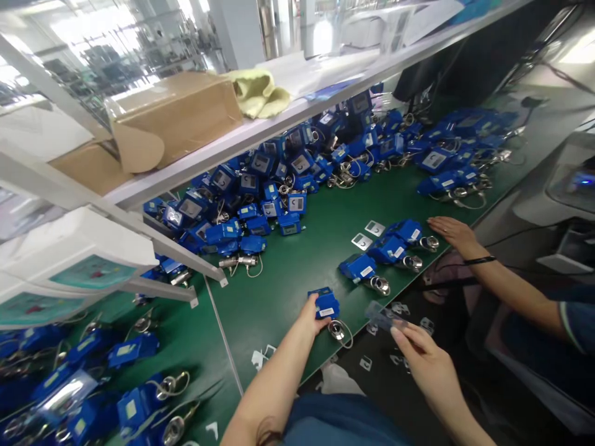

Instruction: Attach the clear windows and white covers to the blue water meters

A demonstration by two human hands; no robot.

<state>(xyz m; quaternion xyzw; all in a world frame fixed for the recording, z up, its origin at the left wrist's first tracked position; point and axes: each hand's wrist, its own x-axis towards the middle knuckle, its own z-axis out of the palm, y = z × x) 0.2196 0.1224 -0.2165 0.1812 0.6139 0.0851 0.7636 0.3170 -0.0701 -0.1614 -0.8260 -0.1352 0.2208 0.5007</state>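
Near the front edge of the green bench, my left hand [310, 321] is closed around the side of a blue boxy device [327, 306] with a white label. A round metal fitting [336, 330] and a thin looped cable hang from its near end. Off the bench edge, my right hand [424, 356] pinches a clear plastic piece [380, 316] between thumb and fingers, apart from the device. Several similar blue devices [389, 249] stand in a row to the right. Two silver label plates [361, 241] lie behind them.
Another person's hand [453, 234] rests by the row's right end. Blue devices [260, 164] are heaped under a shelf [279, 127] bearing a cardboard box [176, 118] and a yellow cloth [260, 93]. More devices [134, 350] lie left. Label scraps [365, 363] litter the floor.
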